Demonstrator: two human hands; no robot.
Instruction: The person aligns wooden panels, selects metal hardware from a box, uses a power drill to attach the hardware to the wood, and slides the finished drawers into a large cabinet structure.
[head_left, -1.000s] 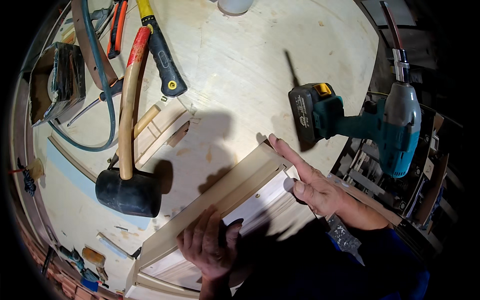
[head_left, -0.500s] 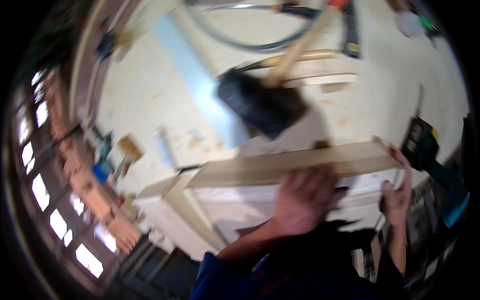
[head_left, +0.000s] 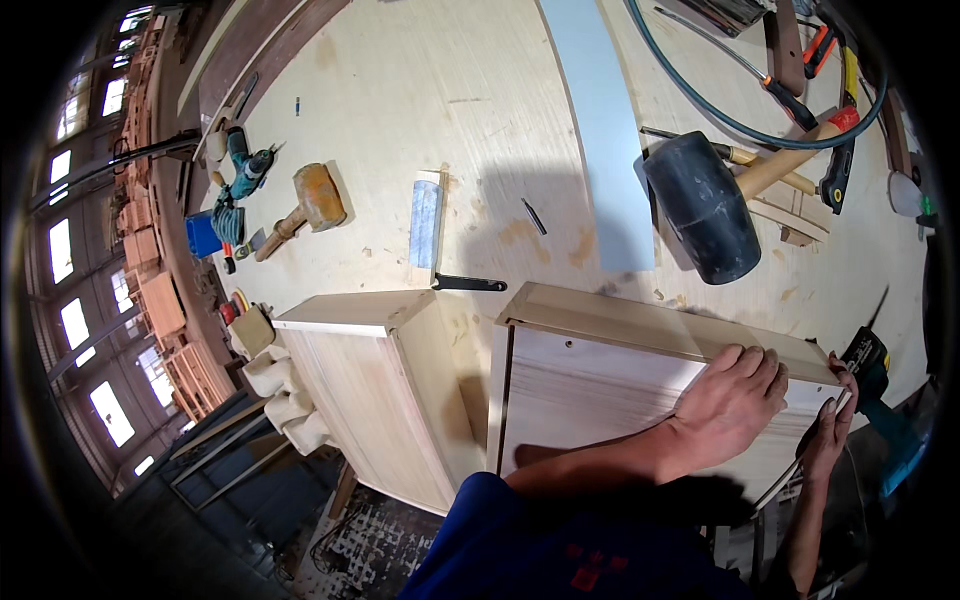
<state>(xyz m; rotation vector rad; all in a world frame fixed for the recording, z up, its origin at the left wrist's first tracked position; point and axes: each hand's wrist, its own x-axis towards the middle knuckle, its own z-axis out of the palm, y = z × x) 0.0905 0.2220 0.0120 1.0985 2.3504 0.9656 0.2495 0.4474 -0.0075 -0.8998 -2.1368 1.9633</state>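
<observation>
Two bare hands on the pale wooden box (head_left: 600,385) in the head view, there at the near right of the workbench (head_left: 400,90): the left hand (head_left: 733,402) lies over its far edge, fingers bent and close together, gripping or only resting I can't tell, while the right hand (head_left: 832,430) pinches its right end between thumb and fingers. Over to the left stands a second box (head_left: 360,400), with a black-headed mallet (head_left: 705,208) lying beyond, on the right.
</observation>
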